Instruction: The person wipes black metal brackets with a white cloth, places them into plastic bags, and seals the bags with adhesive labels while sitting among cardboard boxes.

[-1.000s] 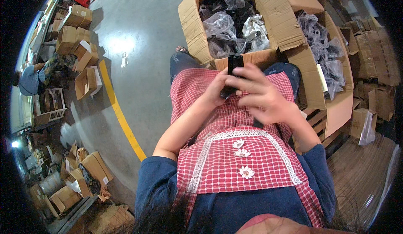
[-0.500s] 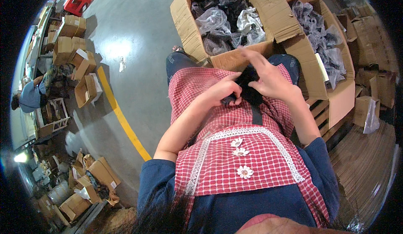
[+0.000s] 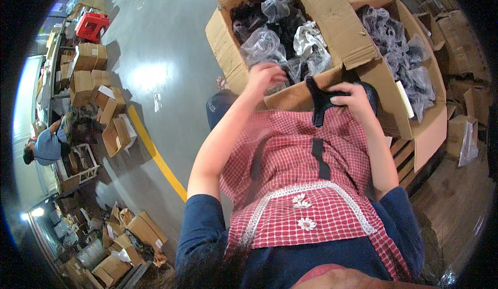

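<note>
My right hand (image 3: 353,101) is closed on the edge of a black, branched fabric piece with strap-like ends (image 3: 322,100), held over the lap at the near side of an open cardboard box (image 3: 296,95). At that box's near left edge, my left hand (image 3: 266,77) is beside a clear plastic bag (image 3: 263,48). Its fingers are curved and slightly blurred, so whether they grip the bag is unclear. A loose black strip (image 3: 321,159) lies on the red checked apron (image 3: 280,149) across my lap. Dark items and a white crumpled bag (image 3: 309,41) fill the box.
On the right stands a second open carton (image 3: 425,128) filled with plastic-wrapped items. Several cardboard boxes (image 3: 89,57) line the left side, with a red plastic stool (image 3: 92,27) among them. A person (image 3: 47,146) is at the far left, beyond a yellow floor line (image 3: 158,154).
My hands have moved apart. The left went forward to the box's edge; the right now holds the black fabric piece alone, spread out. The strip on the lap shows more fully.
</note>
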Demonstrator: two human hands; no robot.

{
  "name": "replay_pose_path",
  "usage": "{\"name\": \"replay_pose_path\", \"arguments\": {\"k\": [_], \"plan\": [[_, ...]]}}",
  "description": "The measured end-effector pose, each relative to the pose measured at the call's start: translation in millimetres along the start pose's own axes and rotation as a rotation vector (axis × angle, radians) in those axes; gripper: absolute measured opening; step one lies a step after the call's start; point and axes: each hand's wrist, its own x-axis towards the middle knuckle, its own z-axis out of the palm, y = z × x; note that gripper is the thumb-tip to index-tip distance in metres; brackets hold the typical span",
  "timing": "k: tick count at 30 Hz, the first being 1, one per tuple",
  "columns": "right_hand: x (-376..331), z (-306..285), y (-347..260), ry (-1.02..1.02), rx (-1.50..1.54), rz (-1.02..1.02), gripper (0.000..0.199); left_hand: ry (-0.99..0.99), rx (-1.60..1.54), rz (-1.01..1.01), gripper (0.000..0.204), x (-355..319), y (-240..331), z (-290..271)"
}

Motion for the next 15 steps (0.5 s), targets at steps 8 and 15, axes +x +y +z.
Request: {"name": "replay_pose_path", "arguments": {"k": [8, 15], "plan": [[-18, 14, 40, 0.243, 0.335, 0.326, 0.033, -0.081, 2.138, 0.542, 0.022, 106, 14, -50], [-8, 4, 48, 0.240, 0.408, 0.351, 0.036, -0.128, -0.606, 0.677, 0.047, 64, 205, -28]]}}
